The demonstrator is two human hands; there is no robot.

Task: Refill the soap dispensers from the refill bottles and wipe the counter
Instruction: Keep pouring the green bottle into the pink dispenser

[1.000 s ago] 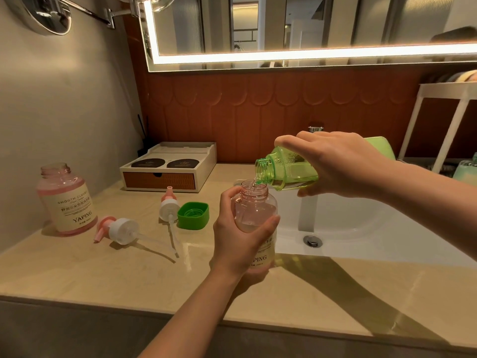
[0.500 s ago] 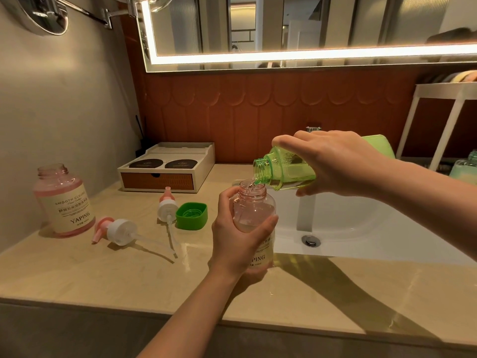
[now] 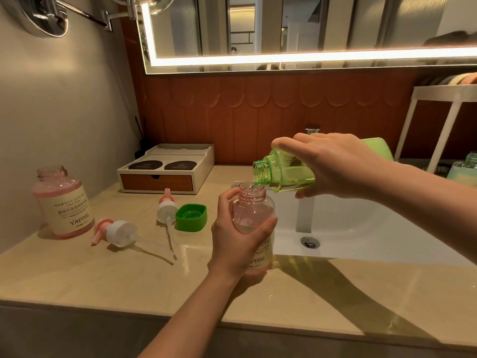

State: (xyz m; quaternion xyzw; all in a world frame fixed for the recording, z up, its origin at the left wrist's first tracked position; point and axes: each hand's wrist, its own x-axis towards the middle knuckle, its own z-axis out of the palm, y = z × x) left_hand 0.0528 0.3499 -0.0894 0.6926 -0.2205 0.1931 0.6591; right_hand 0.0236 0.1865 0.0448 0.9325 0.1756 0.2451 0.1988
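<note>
My left hand (image 3: 238, 241) grips an open pink soap dispenser bottle (image 3: 254, 215) held upright over the counter (image 3: 129, 280) beside the sink. My right hand (image 3: 335, 164) holds a green refill bottle (image 3: 284, 171) tipped on its side, its mouth just above the dispenser's neck. A thin stream of clear liquid runs into the dispenser. A second open pink dispenser bottle (image 3: 63, 202) stands at the far left. Two pump heads lie on the counter: one (image 3: 117, 231) near the left bottle, the other (image 3: 167, 209) beside the green cap (image 3: 191, 217).
The white sink basin (image 3: 348, 228) with its drain (image 3: 309, 241) lies to the right, partly behind my right arm. A white tray box (image 3: 167, 169) sits by the back wall. At the far right stand a white rack (image 3: 438, 125) and a pale green bottle (image 3: 464, 169).
Both hands keep their hold and pouring continues. The view has shifted only slightly; nothing on the counter has moved.
</note>
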